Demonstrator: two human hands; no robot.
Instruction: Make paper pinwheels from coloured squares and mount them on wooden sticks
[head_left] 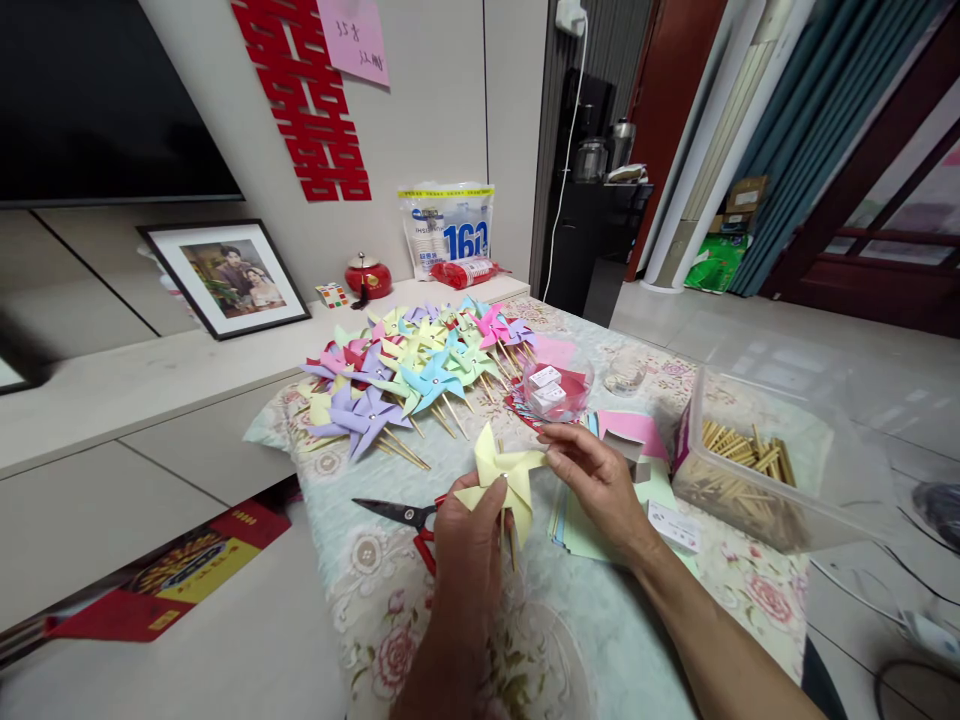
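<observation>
A pale yellow paper pinwheel (517, 480) on a thin wooden stick is held over the table. My left hand (472, 535) grips it from below, thumb at the centre pin. On the right side, my right hand (592, 475) pinches the tip of one blade between thumb and fingers. Scissors (397, 512) with red handles lie just left of my left hand, which partly hides them. Under my right forearm sits a stack of coloured paper sheets (581, 525), with a small open box (626, 450) on top.
Many finished pinwheels (435, 380) are heaped at the back left of the flowered tablecloth (390, 620). A clear round container (559, 385) holds small white boxes. At right stands a plastic bin (742, 510) of wooden sticks. A white cabinet (150, 400) borders the table.
</observation>
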